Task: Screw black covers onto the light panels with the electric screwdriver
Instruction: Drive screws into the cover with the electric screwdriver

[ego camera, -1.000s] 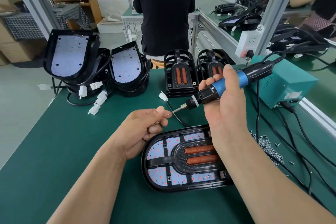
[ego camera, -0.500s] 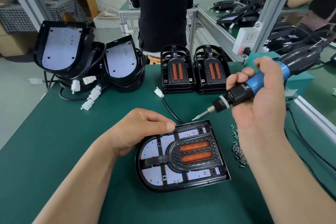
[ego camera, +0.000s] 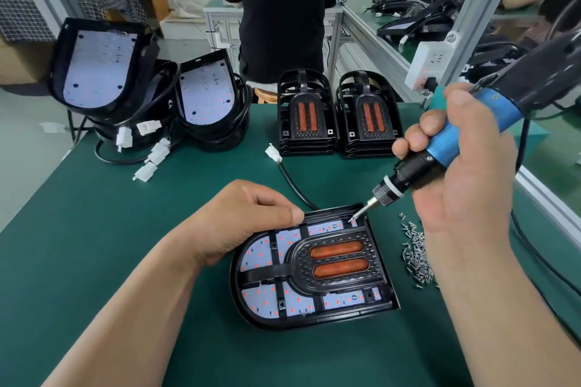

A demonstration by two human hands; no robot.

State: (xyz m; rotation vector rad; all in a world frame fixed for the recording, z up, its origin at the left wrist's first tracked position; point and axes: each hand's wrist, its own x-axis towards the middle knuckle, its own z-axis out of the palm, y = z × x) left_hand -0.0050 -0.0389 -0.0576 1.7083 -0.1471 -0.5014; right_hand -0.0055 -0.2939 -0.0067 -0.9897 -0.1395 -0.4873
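1. Far left, bare light panels (ego camera: pixel 94 72) lean stacked in black shells, leads trailing. They look light and stiff, and are best gripped by the rim, away from the LEDs.
2. The left hand (ego camera: pixel 242 223), fingers curled under, presses the rim of the light panel (ego camera: pixel 267 322) lying flat on the green mat (ego camera: pixel 94 229). Whether it hides a screw, I can't tell.
3. That shell holds its LED board with a black cover (ego camera: pixel 336 261) seated on top. Spare covers (ego camera: pixel 306 116) stand stacked behind.
4. The right hand (ego camera: pixel 465 192) is wrapped round the electric screwdriver (ego camera: pixel 440 151), with the bit at the cover's far corner.
5. Screws (ego camera: pixel 415 258) lie loose on the mat, not in a tray.

black cover (ego camera: pixel 301 264) seated flat on light panel (ego camera: pixel 257 250)
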